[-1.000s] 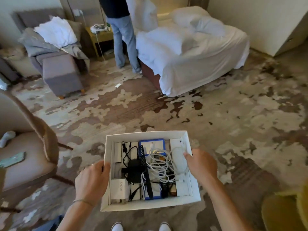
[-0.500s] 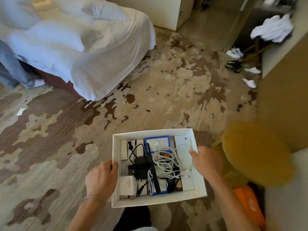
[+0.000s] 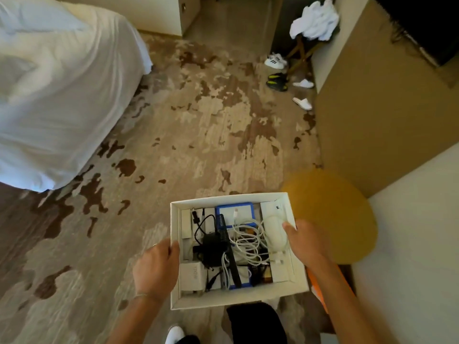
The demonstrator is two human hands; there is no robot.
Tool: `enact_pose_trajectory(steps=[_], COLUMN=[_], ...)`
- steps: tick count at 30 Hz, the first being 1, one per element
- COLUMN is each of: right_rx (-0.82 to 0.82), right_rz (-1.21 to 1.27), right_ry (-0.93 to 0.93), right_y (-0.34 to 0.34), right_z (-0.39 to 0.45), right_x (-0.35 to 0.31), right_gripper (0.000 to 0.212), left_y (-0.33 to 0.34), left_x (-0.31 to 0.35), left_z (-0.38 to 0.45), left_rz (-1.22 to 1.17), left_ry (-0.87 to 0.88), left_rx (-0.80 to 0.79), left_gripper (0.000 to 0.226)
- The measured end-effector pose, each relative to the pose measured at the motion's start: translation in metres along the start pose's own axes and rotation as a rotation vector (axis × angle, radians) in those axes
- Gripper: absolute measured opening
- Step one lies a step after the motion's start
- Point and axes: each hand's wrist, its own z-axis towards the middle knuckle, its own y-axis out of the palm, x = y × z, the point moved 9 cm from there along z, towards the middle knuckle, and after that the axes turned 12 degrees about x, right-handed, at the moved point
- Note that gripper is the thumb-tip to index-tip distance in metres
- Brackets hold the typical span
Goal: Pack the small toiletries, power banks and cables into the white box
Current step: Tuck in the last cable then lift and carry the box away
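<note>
Swinging right since a moment ago, the view leaves the bed (image 3: 49,95) at left; both hands, left hand (image 3: 155,266) and right hand (image 3: 304,242), grip the white box (image 3: 238,297) of cables (image 3: 248,240) above patterned carpet (image 3: 198,135), a yellow stool (image 3: 330,214) just beside it.

Your box (image 3: 236,297) holds cables (image 3: 250,240) and chargers (image 3: 192,275); the bed (image 3: 62,95) lies ahead to your left, shoes (image 3: 277,81) far ahead right
</note>
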Motion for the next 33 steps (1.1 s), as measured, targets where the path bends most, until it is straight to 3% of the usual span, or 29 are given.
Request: enact_pose_trajectory(steps=[5,9,17,24,28,33], right_rx=[-0.072,-0.04,0.039,0.079,0.138,0.084], right_rz=[0.094,0.07,0.188,0.183,0.116,-0.011], right_ry=[0.058,0.032,0.213,0.315,0.324,0.357], right_y=[-0.003,-0.022,-0.037,-0.012,-0.001,0.02], right_z=[0.08,0.14,0.233,0.284,0.307,0.329], right_x=[0.062,0.114,0.229,0.323,0.367,0.413], right_gripper=[0.036,0.04,0.041,0.041,0.05,0.044], left_y=[0.065,0.109,0.22,0.32,0.378,0.44], left_x=[0.079,0.151,0.275,0.338,0.36,0.374], left_z=[0.02,0.029,0.045,0.055,0.061,0.065], left_rz=[0.059,0.131,0.235,0.256,0.274,0.324], left_ry=[-0.004,-0.021,0.053,0.122,0.188,0.305], left_rx=[-0.036,-0.042,-0.18,-0.285,-0.348,-0.402], left_gripper=[0.045,0.044,0.033,0.032,0.03,0.031])
